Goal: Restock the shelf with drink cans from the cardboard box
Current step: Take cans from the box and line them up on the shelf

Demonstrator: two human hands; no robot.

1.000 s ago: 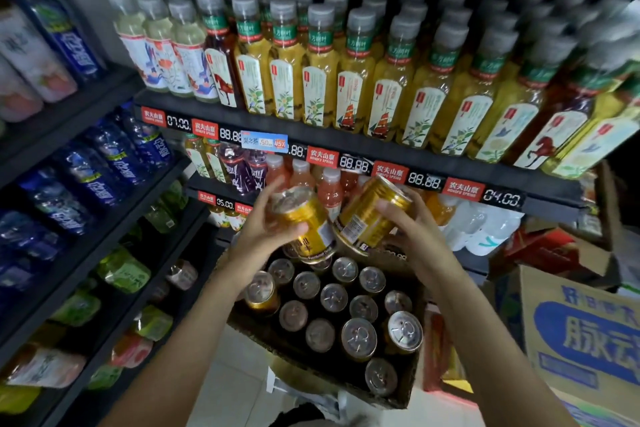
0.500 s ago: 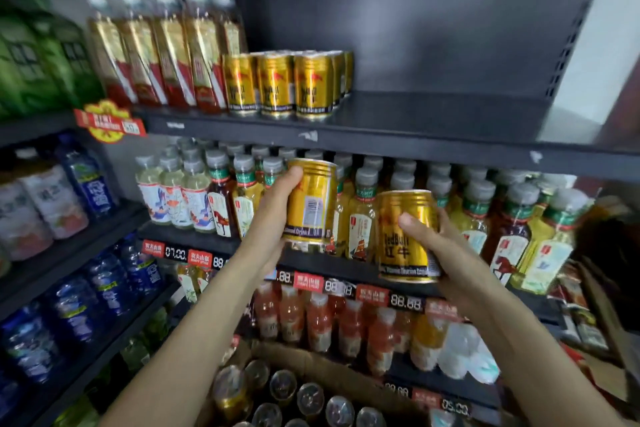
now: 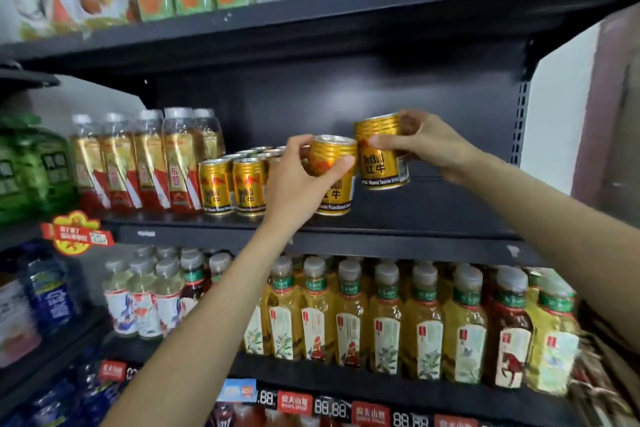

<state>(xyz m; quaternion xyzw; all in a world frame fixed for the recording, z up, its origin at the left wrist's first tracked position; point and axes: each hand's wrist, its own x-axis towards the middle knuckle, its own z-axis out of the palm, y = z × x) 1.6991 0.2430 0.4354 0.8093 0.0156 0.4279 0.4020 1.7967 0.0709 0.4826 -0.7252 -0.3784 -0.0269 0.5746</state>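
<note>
Black metal shelf (image 3: 398, 215) now fills your view (box gone); your left hand (image 3: 298, 184) and right hand (image 3: 429, 146) each grip a raised gold drink can (image 3: 334, 180), (image 3: 381, 152).

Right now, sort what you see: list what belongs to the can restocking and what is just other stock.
Part of the job:
- gold can in the left hand
- gold can in the right hand
- gold cans already shelved
- black shelf being filled

Just other stock:
- gold-and-red bottles
- yellow tea bottles below
- green bottles
- blue water bottles
</note>
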